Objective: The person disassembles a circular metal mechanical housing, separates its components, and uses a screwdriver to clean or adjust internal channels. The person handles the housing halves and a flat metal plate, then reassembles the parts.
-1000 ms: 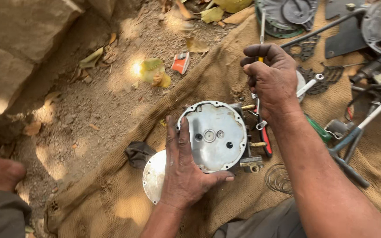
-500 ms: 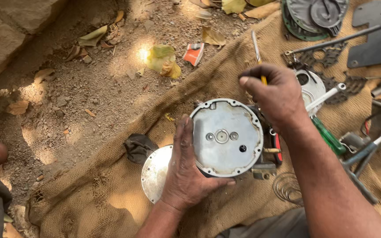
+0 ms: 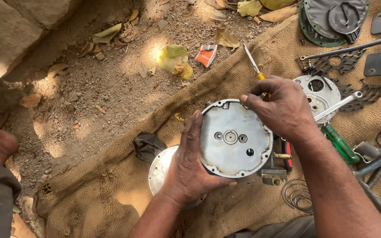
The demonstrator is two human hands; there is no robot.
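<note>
The left hand (image 3: 189,169) grips the round metal cover plate (image 3: 236,137) by its left rim, holding it above the middle of the burlap sack (image 3: 111,194). The right hand (image 3: 283,105) is clenched around a yellow-handled screwdriver (image 3: 253,63) at the plate's upper right edge. A coiled spring (image 3: 297,195) lies just right of the plate, near the sack's lower edge.

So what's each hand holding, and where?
Left hand grips the round metal cover by its left rim; right hand holds a yellow-handled screwdriver by the handle.
</note>
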